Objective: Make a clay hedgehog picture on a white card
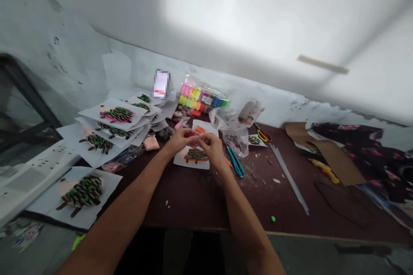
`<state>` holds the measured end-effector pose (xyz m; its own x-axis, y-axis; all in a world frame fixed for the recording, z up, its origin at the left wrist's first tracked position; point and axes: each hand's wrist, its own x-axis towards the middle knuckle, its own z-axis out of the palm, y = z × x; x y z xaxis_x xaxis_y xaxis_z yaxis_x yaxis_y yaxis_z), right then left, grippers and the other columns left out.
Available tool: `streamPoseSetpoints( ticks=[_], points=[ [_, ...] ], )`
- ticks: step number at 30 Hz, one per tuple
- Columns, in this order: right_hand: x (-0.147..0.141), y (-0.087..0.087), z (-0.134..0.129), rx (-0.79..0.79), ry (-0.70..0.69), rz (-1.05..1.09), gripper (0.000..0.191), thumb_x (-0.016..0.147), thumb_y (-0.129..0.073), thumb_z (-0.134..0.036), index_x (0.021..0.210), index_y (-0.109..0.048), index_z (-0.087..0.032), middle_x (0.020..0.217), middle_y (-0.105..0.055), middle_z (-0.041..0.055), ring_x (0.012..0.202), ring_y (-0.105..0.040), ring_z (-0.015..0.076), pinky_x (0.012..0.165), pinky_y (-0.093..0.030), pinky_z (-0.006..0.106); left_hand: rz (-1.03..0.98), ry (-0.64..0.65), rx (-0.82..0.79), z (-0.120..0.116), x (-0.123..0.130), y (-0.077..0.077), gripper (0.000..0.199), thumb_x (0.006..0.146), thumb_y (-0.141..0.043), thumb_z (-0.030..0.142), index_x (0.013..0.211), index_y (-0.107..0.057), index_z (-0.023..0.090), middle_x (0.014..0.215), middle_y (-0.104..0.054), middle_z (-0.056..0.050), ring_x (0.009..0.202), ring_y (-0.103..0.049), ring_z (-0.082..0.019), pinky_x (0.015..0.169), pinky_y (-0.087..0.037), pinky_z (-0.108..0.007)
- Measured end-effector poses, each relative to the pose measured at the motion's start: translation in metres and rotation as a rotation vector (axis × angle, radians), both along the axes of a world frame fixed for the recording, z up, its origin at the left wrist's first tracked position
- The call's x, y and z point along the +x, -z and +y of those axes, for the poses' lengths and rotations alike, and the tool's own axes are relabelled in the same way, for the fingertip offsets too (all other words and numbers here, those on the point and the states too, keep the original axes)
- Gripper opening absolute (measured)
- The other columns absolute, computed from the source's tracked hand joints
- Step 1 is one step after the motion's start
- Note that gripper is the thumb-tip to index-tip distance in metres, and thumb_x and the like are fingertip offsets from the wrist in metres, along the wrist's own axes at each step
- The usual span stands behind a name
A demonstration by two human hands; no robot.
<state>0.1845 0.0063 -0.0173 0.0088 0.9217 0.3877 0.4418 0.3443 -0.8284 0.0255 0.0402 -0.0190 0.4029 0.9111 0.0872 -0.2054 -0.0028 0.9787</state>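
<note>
The left hand [180, 141] and right hand [213, 147] grip a small pink clay lump [194, 134] between their fingertips, above a white paper card [190, 161] on the dark brown bench [193, 206].

A small pink clay lump [194, 135] — pinched between left hand [180, 140] and right hand [211, 146].

pink piece [194, 134] between left hand [181, 139] and right hand [211, 146] mostly hidden by the fingers; shape undetermined. upright card [161, 84] behind the papers blurred, content unreadable. small items [179, 114] beyond the hands too small to identify. flowered cloth [361, 150] cut off at right edge.
</note>
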Motion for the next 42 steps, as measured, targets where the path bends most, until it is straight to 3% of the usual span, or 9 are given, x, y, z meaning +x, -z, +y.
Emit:
streamPoseSetpoints(
  ticks=[6,15,18,22,26,29,32,35,42],
  points=[
    [-0.007,-0.003,-0.003,0.098,0.031,-0.117,0.008,0.080,-0.063,-0.020,0.074,-0.068,-0.019,0.087,-0.063,0.0035,0.068,-0.054,0.0130,0.066,-0.046,0.026,-0.036,-0.067,-0.006,0.002,0.001,0.003,0.053,0.052,-0.090,0.049,0.082,-0.070,0.011,0.066,-0.070,-0.003,0.053,-0.064,-0.013,0.059,-0.058,-0.029],
    [-0.010,0.000,-0.007,0.149,0.066,-0.164,0.008,0.082,-0.065,-0.019,0.075,-0.069,-0.021,0.092,-0.069,0.0051,0.082,-0.064,0.0178,0.078,-0.050,0.030,0.045,-0.132,-0.012,0.003,0.005,0.001,0.025,0.067,-0.082,0.026,0.078,-0.065,0.012,0.055,-0.065,0.000,0.047,-0.062,-0.013,0.051,-0.054,-0.025],
    [-0.011,0.001,-0.005,0.123,0.017,-0.115,0.010,0.082,-0.065,-0.022,0.072,-0.068,-0.021,0.092,-0.069,0.0056,0.085,-0.064,0.0181,0.079,-0.050,0.030,0.083,-0.195,0.040,0.003,0.006,0.002,0.016,0.071,-0.076,0.021,0.075,-0.063,0.013,0.050,-0.061,0.003,0.044,-0.058,-0.011,0.048,-0.049,-0.021],
    [-0.006,-0.004,-0.001,0.062,-0.025,0.126,0.018,0.080,-0.069,-0.035,0.074,-0.069,-0.019,0.110,-0.067,0.0093,0.099,-0.063,0.0206,0.082,-0.051,0.031,0.055,-0.266,0.063,0.001,0.002,-0.004,0.015,0.068,-0.070,0.018,0.081,-0.064,0.013,0.051,-0.060,0.004,0.042,-0.054,-0.009,0.045,-0.044,-0.020],
    [0.002,-0.011,0.001,-0.055,-0.027,0.386,0.031,0.081,-0.067,-0.050,0.084,-0.071,-0.019,0.094,-0.071,0.0069,0.090,-0.065,0.0206,0.078,-0.051,0.031,-0.055,-0.178,-0.035,-0.001,-0.003,-0.011,0.020,0.069,-0.069,0.032,0.071,-0.063,0.013,0.052,-0.060,0.002,0.042,-0.053,-0.010,0.044,-0.043,-0.022],
    [0.003,-0.012,0.001,-0.127,-0.043,0.450,0.037,0.079,-0.068,-0.054,0.089,-0.073,-0.019,0.079,-0.070,0.0035,0.074,-0.062,0.0176,0.069,-0.050,0.030,-0.065,-0.088,-0.086,-0.002,-0.002,-0.011,0.040,0.071,-0.071,0.049,0.055,-0.055,0.016,0.039,-0.048,0.003,0.035,-0.048,-0.010,0.039,-0.037,-0.022],
    [0.000,-0.008,0.002,-0.055,-0.055,0.434,0.032,0.075,-0.073,-0.051,0.081,-0.074,-0.020,0.086,-0.071,0.0042,0.081,-0.063,0.0185,0.075,-0.051,0.031,-0.097,0.018,-0.111,-0.005,0.000,-0.012,0.040,0.067,-0.079,0.051,0.064,-0.059,0.015,0.037,-0.039,0.008,0.032,-0.040,-0.007,0.036,-0.032,-0.021],
    [-0.003,-0.006,0.003,0.018,-0.042,0.361,0.025,0.072,-0.077,-0.046,0.075,-0.075,-0.021,0.096,-0.069,0.0059,0.092,-0.063,0.0206,0.080,-0.051,0.033,-0.116,0.123,-0.170,-0.010,-0.001,-0.016,0.042,0.062,-0.085,0.046,0.079,-0.065,0.014,0.047,-0.048,0.008,0.035,-0.034,-0.004,0.034,-0.024,-0.018],
    [-0.004,-0.009,-0.003,0.119,-0.004,0.189,0.014,0.076,-0.074,-0.035,0.074,-0.074,-0.021,0.097,-0.068,0.0061,0.089,-0.062,0.0191,0.076,-0.050,0.030,-0.039,0.242,-0.214,-0.012,-0.001,-0.015,0.051,0.065,-0.081,0.060,0.060,-0.058,0.014,0.042,-0.035,0.009,0.034,-0.026,-0.002,0.035,-0.016,-0.019]
  ],
)
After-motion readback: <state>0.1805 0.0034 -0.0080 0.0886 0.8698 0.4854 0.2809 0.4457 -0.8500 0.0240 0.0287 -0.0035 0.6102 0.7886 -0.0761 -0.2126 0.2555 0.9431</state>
